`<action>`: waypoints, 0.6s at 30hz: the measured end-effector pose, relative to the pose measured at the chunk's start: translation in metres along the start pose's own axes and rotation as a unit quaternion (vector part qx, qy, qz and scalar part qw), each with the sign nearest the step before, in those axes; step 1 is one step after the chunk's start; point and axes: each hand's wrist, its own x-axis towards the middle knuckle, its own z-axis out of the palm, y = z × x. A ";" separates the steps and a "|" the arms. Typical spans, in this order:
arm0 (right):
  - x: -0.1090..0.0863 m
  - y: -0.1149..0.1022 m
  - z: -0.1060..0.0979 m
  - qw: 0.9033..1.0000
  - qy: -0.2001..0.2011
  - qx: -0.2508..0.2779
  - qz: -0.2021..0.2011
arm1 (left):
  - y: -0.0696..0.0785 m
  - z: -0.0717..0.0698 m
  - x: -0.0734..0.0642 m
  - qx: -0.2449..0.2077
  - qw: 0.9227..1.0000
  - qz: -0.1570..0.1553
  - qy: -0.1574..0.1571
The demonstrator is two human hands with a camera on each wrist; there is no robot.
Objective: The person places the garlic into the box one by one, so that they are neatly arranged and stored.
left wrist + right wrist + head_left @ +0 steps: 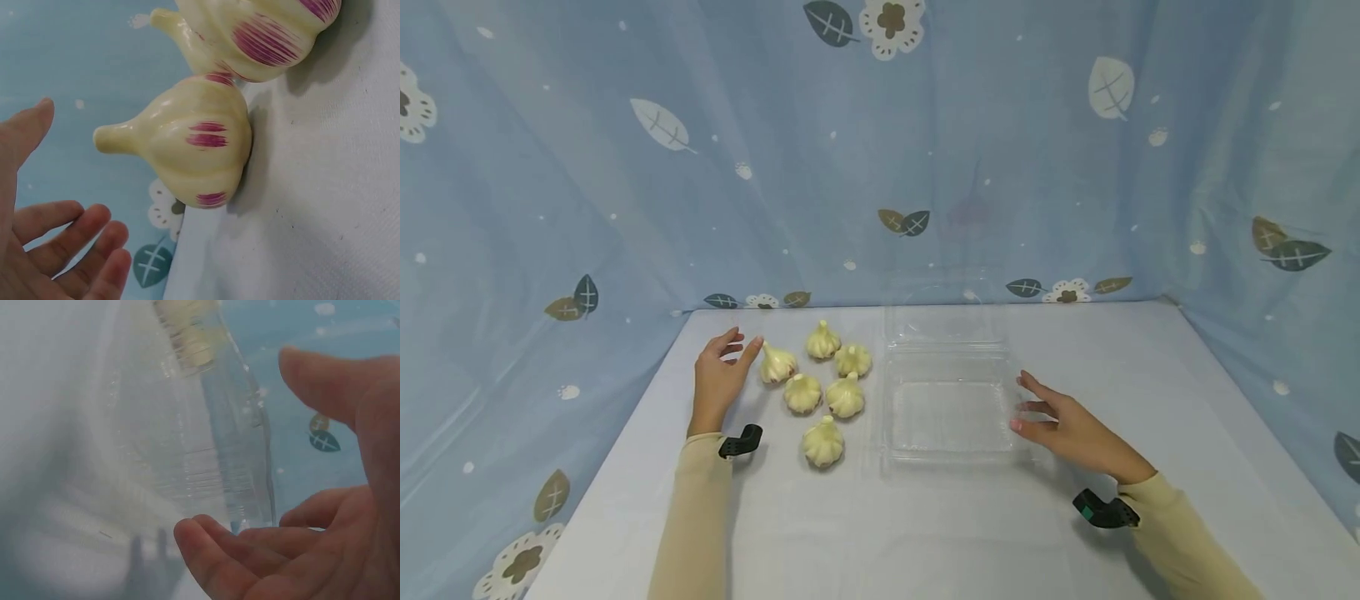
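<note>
The fingers of my left hand (721, 375), left of centre in the head view, are parted, slightly bent and empty, just beside the leftmost garlic bulb (777, 364); five other bulbs (823, 442) lie to its right. My right hand (1075, 429), right of centre, has its fingers spread, holding nothing, by the clear box (951, 457) — contact I can't tell. I judge this a reach — next calls for closing thumb and fingers round that leftmost bulb.

No readable lettering, though blur possible.
</note>
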 end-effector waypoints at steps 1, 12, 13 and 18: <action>-0.001 0.000 0.001 1.000 -0.003 0.001 -0.001 | 0.000 -0.001 0.000 -0.001 1.000 -0.001 -0.003; -0.003 -0.001 0.006 0.999 -0.037 -0.009 0.016 | -0.006 -0.001 0.000 0.016 0.999 -0.009 -0.036; -0.003 -0.001 0.007 0.999 -0.036 -0.012 0.016 | -0.007 -0.001 0.001 0.014 0.999 -0.012 -0.036; -0.003 -0.003 0.010 0.999 -0.024 -0.026 0.004 | -0.009 -0.002 0.001 0.007 0.999 -0.024 -0.039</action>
